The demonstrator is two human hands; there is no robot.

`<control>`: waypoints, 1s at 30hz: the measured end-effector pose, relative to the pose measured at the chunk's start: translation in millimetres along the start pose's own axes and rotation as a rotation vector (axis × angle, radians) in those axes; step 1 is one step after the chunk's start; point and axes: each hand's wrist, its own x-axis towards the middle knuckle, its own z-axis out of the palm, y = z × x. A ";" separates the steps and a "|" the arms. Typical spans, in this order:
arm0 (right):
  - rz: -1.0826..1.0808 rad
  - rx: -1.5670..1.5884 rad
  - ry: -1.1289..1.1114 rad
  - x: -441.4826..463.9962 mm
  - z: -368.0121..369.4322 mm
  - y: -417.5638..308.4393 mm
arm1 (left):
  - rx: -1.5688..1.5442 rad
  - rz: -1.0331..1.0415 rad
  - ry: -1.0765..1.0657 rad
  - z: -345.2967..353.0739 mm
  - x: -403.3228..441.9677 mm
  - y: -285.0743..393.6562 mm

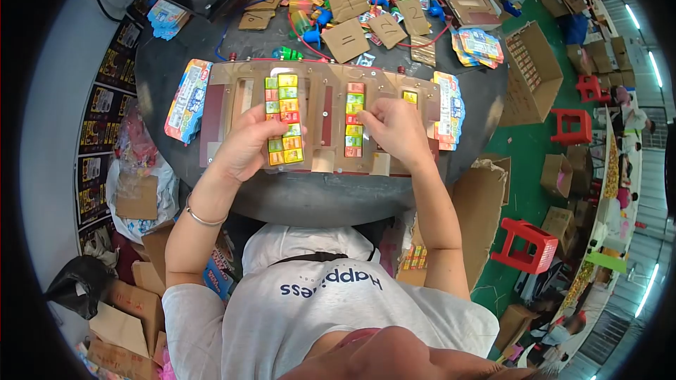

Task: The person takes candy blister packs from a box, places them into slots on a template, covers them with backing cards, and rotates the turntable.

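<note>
My left hand (246, 144) is closed on a clear plastic tray (303, 109) filled with two columns of small colourful packs (289, 105), its thumb lying on the packs. The filled tray is over the left part of a wooden-edged jig with a clear top (325, 148). My right hand (394, 130) is bent in a pinch at a single column of similar small packs (353, 142) in the jig's right part. Its fingertips meet the column's edge, and what they hold is hidden. Behind that hand, a yellow pack (410, 97) shows in another slot.
Printed cards are stacked left (189, 102) and right (448, 109) of the jig on the dark round table (317, 197). Behind it lie numbered cardboard pieces (346, 40) over loose sachets, with cables. Cardboard boxes (531, 74) and red stools (524, 245) stand to the right.
</note>
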 end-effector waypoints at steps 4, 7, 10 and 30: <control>-0.018 -0.315 0.189 -10.8 2.4 -19.8 | 0.221 0.116 0.144 -7.1 -3.5 -10.7; -0.192 0.174 0.134 -18.0 12.2 -49.1 | 0.290 0.137 0.135 -6.4 -2.1 -17.6; -0.082 0.489 -0.052 -6.2 37.6 -57.6 | 0.292 0.166 0.096 -12.1 -1.5 -14.0; -0.021 -0.054 0.435 -25.2 -19.6 14.3 | 1.513 0.983 0.723 -131.0 -22.3 55.5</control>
